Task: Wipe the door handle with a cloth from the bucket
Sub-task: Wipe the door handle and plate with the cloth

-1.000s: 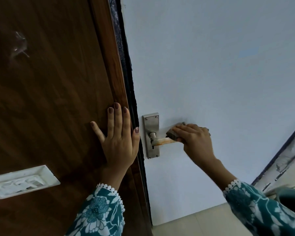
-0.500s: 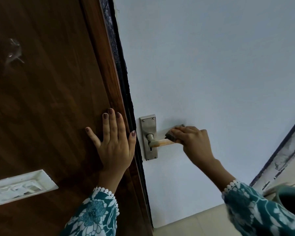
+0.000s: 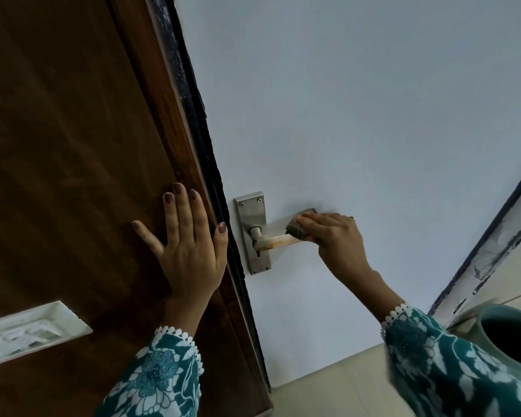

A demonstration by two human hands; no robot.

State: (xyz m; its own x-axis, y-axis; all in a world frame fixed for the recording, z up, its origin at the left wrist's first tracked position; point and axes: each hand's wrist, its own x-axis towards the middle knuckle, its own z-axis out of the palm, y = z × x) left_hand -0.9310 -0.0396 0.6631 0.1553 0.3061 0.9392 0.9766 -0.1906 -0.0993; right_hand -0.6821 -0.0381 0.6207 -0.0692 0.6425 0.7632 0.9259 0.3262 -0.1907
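A lever door handle (image 3: 278,241), pale with a rusty stain, sticks out from a steel backplate (image 3: 251,210) on the white door (image 3: 358,115). My right hand (image 3: 336,236) is closed around a small dark grey cloth (image 3: 298,228) and presses it onto the outer end of the lever. The end of the handle is hidden under the cloth and my fingers. My left hand (image 3: 190,248) lies flat, fingers spread, against the brown wooden panel (image 3: 73,176) left of the door's edge. A teal bucket (image 3: 512,338) stands at the lower right, its inside dark.
A white switch plate (image 3: 27,332) is set into the wooden panel at the lower left. The door's dark edge (image 3: 205,164) runs diagonally between panel and door. Beige floor tiles (image 3: 328,392) lie below, and a scuffed frame (image 3: 494,245) rises at the right.
My right hand and the cloth stay on the handle's outer end, shifting only slightly along it. My left hand remains flat on the panel. The view has drifted a little.
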